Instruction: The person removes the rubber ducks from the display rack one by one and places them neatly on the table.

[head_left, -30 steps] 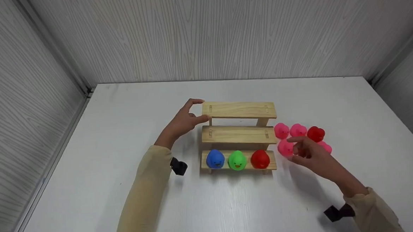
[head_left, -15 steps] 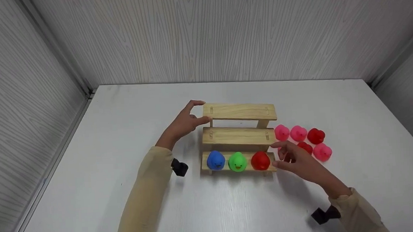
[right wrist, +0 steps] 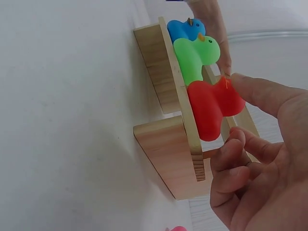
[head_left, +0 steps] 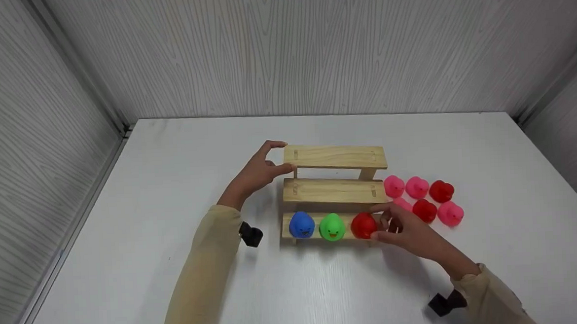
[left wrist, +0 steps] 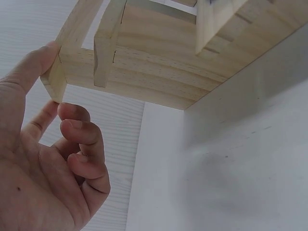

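A three-tier wooden display stand (head_left: 335, 189) stands on the table. My left hand (head_left: 255, 174) pinches the left end of its top shelf, thumb in front and index finger behind; in the left wrist view the stand's end (left wrist: 55, 79) sits between them. On the lowest shelf stand a blue rubber duck (head_left: 301, 224), a green rubber duck (head_left: 332, 227) and a red rubber duck (head_left: 363, 225). My right hand (head_left: 410, 228) holds the red duck at the right end, thumb at its front and index finger behind. The right wrist view shows the thumb against the red duck's head (right wrist: 231, 101).
To the right of the stand several pink and red ducks lie grouped on the white table (head_left: 175, 266), among them a pink duck (head_left: 450, 213) and a red duck (head_left: 441, 191). Grey wood-grain panels (head_left: 312, 47) enclose the table at the back and sides.
My right hand has moved left from above the loose ducks to the red duck on the lowest shelf and taken hold of it. My left hand keeps its grip on the stand.
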The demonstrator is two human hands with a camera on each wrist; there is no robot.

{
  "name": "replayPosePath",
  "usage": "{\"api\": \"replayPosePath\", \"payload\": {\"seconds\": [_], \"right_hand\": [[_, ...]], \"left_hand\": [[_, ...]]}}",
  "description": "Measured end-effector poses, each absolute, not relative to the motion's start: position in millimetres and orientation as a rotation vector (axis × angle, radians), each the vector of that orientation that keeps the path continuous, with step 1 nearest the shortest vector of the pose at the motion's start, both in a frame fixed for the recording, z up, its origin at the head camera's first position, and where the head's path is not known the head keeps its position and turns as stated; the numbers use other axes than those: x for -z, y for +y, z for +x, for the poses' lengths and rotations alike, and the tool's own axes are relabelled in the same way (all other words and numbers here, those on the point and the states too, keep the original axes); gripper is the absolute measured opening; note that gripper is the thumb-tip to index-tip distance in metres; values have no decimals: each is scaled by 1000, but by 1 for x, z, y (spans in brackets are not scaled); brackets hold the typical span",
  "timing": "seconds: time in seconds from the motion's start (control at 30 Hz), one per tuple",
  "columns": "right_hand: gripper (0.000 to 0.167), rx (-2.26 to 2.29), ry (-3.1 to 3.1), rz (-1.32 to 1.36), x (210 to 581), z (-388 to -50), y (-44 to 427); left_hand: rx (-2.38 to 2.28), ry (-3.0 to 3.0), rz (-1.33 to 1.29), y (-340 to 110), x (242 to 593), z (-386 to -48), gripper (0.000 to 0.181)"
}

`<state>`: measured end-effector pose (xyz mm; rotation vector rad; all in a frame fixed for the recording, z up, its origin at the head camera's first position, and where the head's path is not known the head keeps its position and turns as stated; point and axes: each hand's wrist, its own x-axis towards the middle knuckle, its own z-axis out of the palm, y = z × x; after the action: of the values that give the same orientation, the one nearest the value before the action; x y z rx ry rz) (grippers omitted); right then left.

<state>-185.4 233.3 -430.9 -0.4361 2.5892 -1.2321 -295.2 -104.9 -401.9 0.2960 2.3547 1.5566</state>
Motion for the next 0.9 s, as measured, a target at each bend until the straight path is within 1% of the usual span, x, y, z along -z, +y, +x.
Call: {"api": "replayPosePath", "payload": {"seconds": [0.5,0.9], "right_hand": [[56,1243,2602,-442,431,-182,226],[47,1183,2642,-427,432,-182,224]], "left_hand": [[-1538,2373,289,-105,403,-296,68],[-1551,2361,297,-106,402,-296,67]]}}
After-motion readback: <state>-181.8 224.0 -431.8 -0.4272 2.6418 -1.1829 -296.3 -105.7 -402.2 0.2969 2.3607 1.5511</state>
